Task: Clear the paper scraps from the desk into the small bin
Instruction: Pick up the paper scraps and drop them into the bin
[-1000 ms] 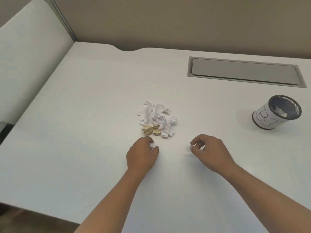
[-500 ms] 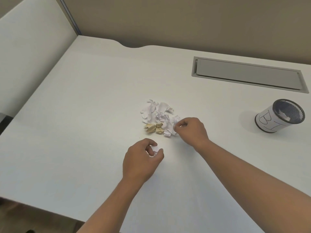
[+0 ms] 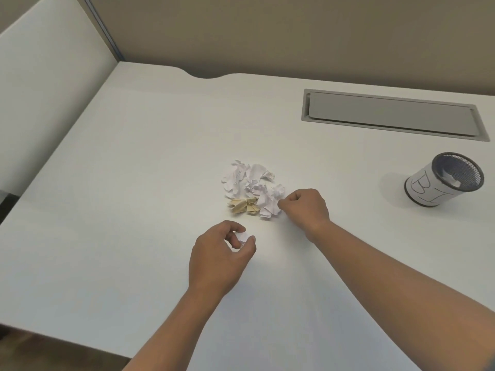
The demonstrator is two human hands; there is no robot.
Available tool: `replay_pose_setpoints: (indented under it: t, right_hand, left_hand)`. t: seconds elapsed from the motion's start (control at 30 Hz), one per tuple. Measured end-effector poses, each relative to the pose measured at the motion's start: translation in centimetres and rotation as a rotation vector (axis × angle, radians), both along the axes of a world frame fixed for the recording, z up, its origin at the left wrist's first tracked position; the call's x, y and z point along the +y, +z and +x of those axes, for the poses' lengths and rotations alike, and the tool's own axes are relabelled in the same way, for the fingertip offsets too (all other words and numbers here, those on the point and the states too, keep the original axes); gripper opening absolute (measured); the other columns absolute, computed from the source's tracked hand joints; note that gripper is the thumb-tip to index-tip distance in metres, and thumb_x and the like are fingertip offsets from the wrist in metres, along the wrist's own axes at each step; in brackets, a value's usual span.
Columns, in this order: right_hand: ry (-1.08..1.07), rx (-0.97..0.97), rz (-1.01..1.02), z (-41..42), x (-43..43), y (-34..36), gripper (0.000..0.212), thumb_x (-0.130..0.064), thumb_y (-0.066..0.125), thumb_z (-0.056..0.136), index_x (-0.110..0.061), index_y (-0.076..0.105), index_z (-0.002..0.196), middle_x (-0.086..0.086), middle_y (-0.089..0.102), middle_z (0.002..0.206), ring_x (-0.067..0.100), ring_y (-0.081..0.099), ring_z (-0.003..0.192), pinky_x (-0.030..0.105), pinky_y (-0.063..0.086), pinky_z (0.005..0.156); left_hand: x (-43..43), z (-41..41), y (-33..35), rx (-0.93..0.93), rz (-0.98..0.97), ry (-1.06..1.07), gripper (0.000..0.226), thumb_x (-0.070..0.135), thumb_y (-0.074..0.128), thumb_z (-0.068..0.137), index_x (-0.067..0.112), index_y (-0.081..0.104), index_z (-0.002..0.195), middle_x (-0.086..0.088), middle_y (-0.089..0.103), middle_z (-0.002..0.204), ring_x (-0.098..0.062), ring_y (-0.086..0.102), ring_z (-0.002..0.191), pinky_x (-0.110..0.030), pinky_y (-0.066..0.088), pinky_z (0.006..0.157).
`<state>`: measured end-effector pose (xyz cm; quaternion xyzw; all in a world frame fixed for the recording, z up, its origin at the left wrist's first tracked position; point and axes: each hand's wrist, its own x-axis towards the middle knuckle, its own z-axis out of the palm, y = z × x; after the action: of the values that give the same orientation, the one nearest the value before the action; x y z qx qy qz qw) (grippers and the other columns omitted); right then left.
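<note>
Two bare hands work over a smooth, matte white desk [image 3: 128, 215] with a curved notch in its far edge. At far left a plain pale divider panel [image 3: 48, 92] stands along the desk's side.

The left hand [image 3: 217, 254] hovers nearest the person, knuckles up, fingers curled inward; thumb and fingertips pinch a small white scrap [image 3: 243, 238], crumpled and soft-edged.

Just beyond it, at mid-desk, lies the pile of paper scraps [image 3: 250, 183]: mostly white sheets balled and creased into rough lumps, one showing faint handwriting, with a few folded tan pieces [image 3: 244, 206] along the near edge.

The right hand [image 3: 305, 207] touches the pile's right side. Its fingers are tightly curled, thumb and forefinger closed on a crumpled white lump at the edge.

Farther right and back, a long grey rectangular hatch [image 3: 391, 115] with rounded corners sits flush in the desktop.

At far right stands the small bin [image 3: 444, 183], well apart from the pile: a dark wire-mesh cylinder wrapped in white paper hand-lettered "BI", with a white scrap inside.
</note>
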<state>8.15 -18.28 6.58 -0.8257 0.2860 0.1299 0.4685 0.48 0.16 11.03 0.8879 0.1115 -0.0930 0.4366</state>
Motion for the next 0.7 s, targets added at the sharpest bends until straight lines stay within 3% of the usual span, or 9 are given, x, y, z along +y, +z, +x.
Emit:
replay_pose_setpoints:
  t: [0.1, 0.3, 0.47, 0.7]
  right_hand:
    - [0.020, -0.017, 0.006, -0.3, -0.4, -0.3, 0.010, -0.016, 0.063, 0.074, -0.011, 0.072, 0.072, -0.007, 0.071, 0.073, 0.016, 0.062, 0.066, 0.026, 0.048, 0.060]
    - [0.095, -0.007, 0.025, 0.1, 1.0, -0.9, 0.010, -0.021, 0.069, 0.076, -0.016, 0.071, 0.068, -0.006, 0.072, 0.074, 0.016, 0.066, 0.072, 0.026, 0.050, 0.062]
    - [0.090, 0.003, 0.020, 0.0, 1.3, -0.8, 0.010, -0.017, 0.060, 0.072, -0.015, 0.066, 0.064, 0.000, 0.072, 0.074, 0.018, 0.060, 0.063, 0.026, 0.046, 0.059]
    - [0.137, 0.011, -0.021, 0.2, 1.8, -1.1, 0.017, -0.032, 0.071, 0.078, -0.018, 0.069, 0.069, -0.006, 0.071, 0.075, 0.017, 0.067, 0.074, 0.027, 0.050, 0.065]
  left_hand:
    - [-1.3, 0.3, 0.5, -0.018, 0.003, -0.031, 0.013, 0.036, 0.075, 0.078, 0.033, 0.065, 0.086, 0.010, 0.060, 0.065, 0.011, 0.054, 0.063, -0.020, 0.038, 0.058]
    - [-2.5, -0.1, 1.1, -0.044, 0.005, -0.043, 0.013, 0.035, 0.075, 0.078, 0.033, 0.066, 0.086, 0.011, 0.059, 0.064, 0.009, 0.053, 0.059, -0.020, 0.038, 0.058]
    - [-1.8, -1.0, 1.1, -0.036, 0.014, -0.022, 0.013, 0.033, 0.076, 0.079, 0.032, 0.066, 0.087, 0.008, 0.060, 0.065, 0.009, 0.053, 0.057, -0.021, 0.039, 0.059]
    - [-1.6, -1.0, 1.1, -0.032, 0.013, 0.000, 0.013, 0.033, 0.076, 0.079, 0.032, 0.066, 0.087, 0.007, 0.060, 0.066, 0.009, 0.053, 0.055, -0.022, 0.039, 0.059]
